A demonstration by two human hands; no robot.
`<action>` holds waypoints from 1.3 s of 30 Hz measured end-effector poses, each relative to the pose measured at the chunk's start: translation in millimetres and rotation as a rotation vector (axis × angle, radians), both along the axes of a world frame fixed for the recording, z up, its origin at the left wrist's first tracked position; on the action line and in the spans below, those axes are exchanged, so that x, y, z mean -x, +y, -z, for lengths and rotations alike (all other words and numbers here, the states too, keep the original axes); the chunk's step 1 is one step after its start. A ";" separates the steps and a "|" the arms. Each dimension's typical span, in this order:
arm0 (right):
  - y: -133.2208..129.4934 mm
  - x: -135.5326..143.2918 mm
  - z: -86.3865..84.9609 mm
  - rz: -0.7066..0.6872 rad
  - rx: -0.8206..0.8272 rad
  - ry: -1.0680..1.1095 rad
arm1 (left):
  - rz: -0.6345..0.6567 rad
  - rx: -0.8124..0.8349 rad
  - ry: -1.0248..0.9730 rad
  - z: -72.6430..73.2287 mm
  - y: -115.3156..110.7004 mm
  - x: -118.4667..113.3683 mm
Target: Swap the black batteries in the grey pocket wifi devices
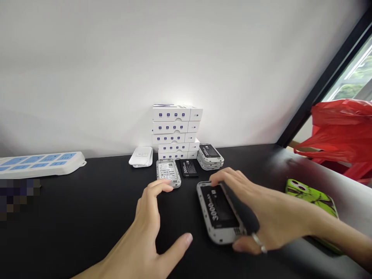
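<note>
Fingers of the right hand (267,213) are pinched about the ends of a battery-fitted device (217,213), held before the box stack (171,128), rightward; on the left hand (145,232) they are spread near a labelled casing (167,170) directly before that stack.

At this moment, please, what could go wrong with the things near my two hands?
The right hand holds the white device by its edges with the exposed battery facing up, so tipping it might let that battery fall out.
The left hand is very close to the labelled device; a careless finger could push it against the loose battery beside it.
</note>
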State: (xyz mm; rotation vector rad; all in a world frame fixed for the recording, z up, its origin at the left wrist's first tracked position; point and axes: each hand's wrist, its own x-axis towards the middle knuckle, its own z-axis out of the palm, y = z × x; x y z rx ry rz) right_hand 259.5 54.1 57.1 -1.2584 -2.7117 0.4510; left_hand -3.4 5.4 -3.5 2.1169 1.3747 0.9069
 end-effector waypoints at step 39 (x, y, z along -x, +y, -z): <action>19.4 55.7 5.7 0.241 0.322 0.827 | 0.049 0.067 0.070 1.4 1.3 2.8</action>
